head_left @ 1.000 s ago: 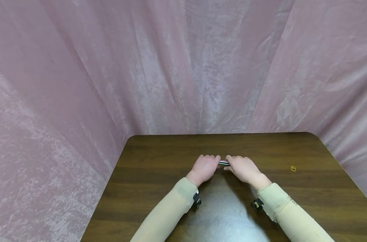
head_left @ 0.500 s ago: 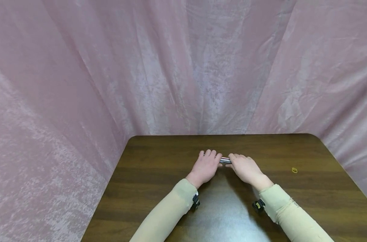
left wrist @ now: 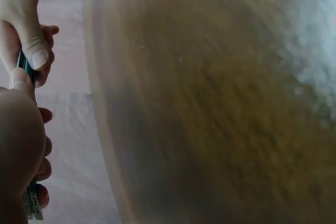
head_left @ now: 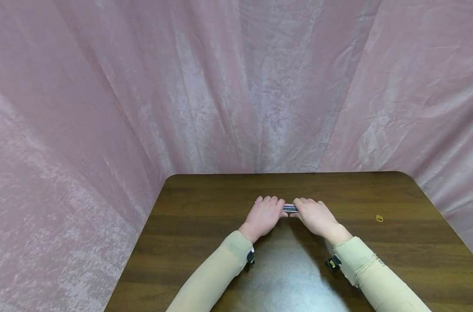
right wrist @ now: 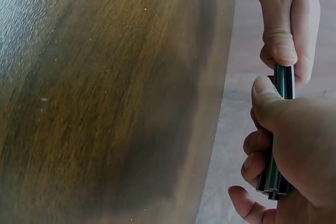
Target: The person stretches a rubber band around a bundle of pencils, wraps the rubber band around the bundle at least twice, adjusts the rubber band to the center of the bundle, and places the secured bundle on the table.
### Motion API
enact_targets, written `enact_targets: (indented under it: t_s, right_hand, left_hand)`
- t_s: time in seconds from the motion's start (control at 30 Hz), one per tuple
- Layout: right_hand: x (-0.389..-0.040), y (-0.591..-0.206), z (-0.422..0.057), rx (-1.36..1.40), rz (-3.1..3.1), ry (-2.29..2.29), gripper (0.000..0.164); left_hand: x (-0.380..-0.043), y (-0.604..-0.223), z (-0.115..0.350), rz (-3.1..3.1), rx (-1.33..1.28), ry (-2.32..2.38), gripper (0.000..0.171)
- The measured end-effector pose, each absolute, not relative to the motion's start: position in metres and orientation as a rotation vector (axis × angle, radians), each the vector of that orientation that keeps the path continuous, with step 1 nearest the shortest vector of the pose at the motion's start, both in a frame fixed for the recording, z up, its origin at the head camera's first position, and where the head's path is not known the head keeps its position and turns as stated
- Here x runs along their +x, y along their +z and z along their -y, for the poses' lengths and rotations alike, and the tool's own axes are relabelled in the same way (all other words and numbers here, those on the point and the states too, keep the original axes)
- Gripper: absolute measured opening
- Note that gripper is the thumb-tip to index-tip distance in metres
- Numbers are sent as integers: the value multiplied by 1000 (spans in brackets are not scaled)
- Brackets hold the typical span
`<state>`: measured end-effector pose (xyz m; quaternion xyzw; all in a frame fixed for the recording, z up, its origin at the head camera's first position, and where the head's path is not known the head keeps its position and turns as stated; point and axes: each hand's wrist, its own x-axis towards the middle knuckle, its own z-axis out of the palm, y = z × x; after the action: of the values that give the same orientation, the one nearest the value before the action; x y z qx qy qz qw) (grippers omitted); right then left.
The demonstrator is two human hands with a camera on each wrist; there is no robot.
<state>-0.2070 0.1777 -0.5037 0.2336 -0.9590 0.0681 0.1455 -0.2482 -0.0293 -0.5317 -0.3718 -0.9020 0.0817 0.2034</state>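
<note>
A bundle of slim, dark green and black pencils is held level between both hands above the table. My left hand grips one end, thumb along the near side and fingers wrapped over the far side. Printed ends of the pencils stick out past that hand in the left wrist view. My right hand grips the other end, thumb pressed on the bundle; flat pencil ends show below its fingers in the right wrist view. Only a short striped stretch shows between the hands from the head view.
Yellow rubber bands lie on the brown wooden table, to the right of the right hand. Pink curtains hang behind the table and along its sides. Small black cameras are strapped at both wrists.
The left fingers lifted and stretched forward over the bundle, then settled back slightly. A little more of the pencils shows between the hands. The right hand has shifted only slightly.
</note>
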Motion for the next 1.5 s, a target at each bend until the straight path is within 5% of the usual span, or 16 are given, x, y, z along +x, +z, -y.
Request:
enact_targets:
  t_s: [0.57,0.93,1.5]
  right_hand:
    - [-210,-506,-182,604,2829,262,32]
    - [-207,-510,-204,434,2969,548,63]
    - [-196,-522,-177,437,2936,446,65]
  left_hand:
    - [-255,-529,45,2523,-1009,284,41]
    - [-256,-527,64,2572,-977,224,38]
    - [-252,-529,67,2531,-991,258,38]
